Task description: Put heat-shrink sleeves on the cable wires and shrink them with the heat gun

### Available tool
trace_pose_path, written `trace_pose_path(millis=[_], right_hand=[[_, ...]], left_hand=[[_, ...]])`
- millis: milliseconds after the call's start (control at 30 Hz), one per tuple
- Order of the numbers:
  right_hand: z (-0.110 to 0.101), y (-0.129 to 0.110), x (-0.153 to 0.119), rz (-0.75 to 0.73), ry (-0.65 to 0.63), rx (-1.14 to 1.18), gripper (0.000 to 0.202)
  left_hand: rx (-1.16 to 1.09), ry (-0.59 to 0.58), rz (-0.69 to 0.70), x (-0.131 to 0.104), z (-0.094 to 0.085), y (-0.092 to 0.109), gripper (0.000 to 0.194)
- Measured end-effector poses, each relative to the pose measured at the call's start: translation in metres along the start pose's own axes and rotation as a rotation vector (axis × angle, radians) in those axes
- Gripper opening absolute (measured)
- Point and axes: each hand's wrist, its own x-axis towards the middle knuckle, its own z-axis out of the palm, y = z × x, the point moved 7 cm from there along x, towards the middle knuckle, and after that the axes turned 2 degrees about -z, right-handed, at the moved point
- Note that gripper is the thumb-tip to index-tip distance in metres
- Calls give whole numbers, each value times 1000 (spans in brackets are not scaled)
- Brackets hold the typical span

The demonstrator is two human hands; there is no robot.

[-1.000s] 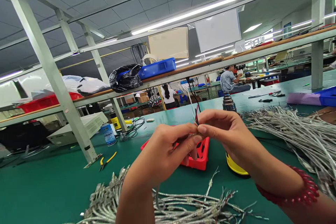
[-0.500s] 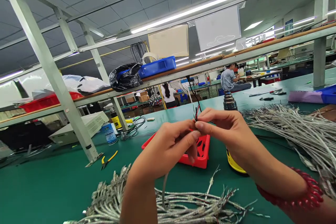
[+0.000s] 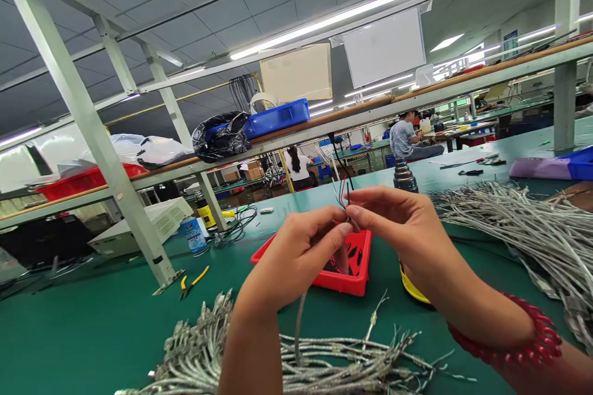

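Note:
My left hand [image 3: 301,253] pinches a grey cable [image 3: 300,327], whose lower length hangs below the palm. Thin wires [image 3: 341,194], red, black and pale, fan upward from its stripped end. Thumb and forefinger of my right hand [image 3: 398,222] are closed at the base of these wires, touching the left fingertips; any small part between them is hidden. Behind the hands stands a red tray [image 3: 343,282] with small black pieces [image 3: 354,256] in it. Under my left forearm lies a bundle of grey cables [image 3: 333,358] with frayed wire ends.
Yellow-handled pliers [image 3: 193,282] lie on the green table [image 3: 92,333] at left. A heat gun [image 3: 405,178] with a yellow base stands behind my right hand. Another cable pile [image 3: 519,234] covers the right side. A shelf [image 3: 352,123] on metal posts crosses above. Two people sit farther back.
The right fingers have shifted slightly at the wire base, and the wires show more clearly, spread apart. Both hands stay close together, the left a little farther right.

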Motion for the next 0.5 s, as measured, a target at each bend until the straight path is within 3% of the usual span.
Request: trace_pose_path(millis=[200,367,500], right_hand=[[1,3,3,71,-3,97,23],[3,11,8,161,-37,185,28],[5,8,9,122,-61,150,27]], left_hand=[[2,66,5,4,-4,-5,28],[-226,64,-33,11,-3,-15,21],[-382,117,-119,15,-3,-24,20]])
